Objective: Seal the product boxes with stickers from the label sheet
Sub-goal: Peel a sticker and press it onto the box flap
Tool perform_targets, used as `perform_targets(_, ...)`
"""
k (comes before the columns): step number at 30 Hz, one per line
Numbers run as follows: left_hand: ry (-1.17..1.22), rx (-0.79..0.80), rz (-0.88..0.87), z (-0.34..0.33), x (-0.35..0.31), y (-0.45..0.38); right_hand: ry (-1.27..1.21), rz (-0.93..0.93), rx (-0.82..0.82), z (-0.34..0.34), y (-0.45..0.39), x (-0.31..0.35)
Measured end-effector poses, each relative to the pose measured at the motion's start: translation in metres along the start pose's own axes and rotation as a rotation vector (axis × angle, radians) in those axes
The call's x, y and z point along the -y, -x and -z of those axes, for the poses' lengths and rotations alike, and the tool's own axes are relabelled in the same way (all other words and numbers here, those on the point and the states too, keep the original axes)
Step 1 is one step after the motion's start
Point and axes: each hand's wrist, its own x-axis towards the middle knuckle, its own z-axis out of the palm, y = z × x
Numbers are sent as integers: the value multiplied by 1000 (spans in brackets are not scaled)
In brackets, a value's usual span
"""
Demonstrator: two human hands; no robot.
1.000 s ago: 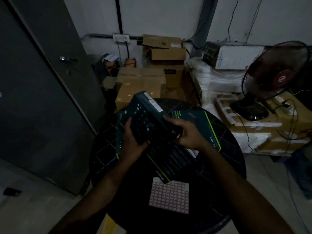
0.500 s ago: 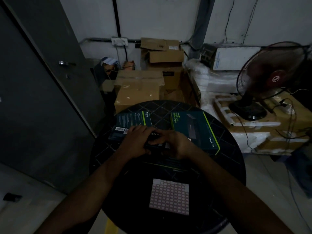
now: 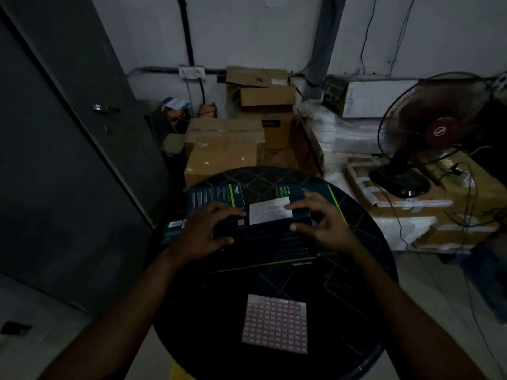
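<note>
Left hand (image 3: 204, 233) curled around the left end of a dark box (image 3: 263, 237) mid-table, right hand (image 3: 322, 224) gripping its right end, white label (image 3: 270, 210) on top, pink sticker sheet (image 3: 275, 323) lying near, round table (image 3: 356, 297).

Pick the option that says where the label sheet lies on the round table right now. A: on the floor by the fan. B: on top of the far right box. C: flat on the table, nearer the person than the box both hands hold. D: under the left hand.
C: the label sheet lies flat on the round table, on the person's side of the box gripped by the left hand and right hand.
</note>
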Motion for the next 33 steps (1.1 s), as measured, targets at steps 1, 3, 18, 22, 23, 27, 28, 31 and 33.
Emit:
perform_targets(1,32,22,-23,1,-7,-1,-49,7,-16,2,-5,9)
perform_targets(3,91,67,-76,2,-31,-5,-82,33,0,2,-16,27)
perform_targets(18,293,-153,32,2,-38,-5,401,-7,271,8,-12,-6)
perform_targets(22,276,-230,63,-1,-33,-7,635,168,229,7,-26,7)
perform_targets(23,253,-221,75,-1,-30,-9,700,195,240,6,-30,7)
perform_targets(27,220,-138,173,-10,-19,-6,804,251,271,-8,-33,-3)
perform_targets(28,230,-129,180,-12,-17,-4,801,250,265,-12,-31,-6)
perform_targets(31,265,-149,189,-18,-13,2,792,245,190,-20,-27,-11)
perform_targets(33,214,-213,242,-21,-13,4,778,234,100,-27,-27,-14)
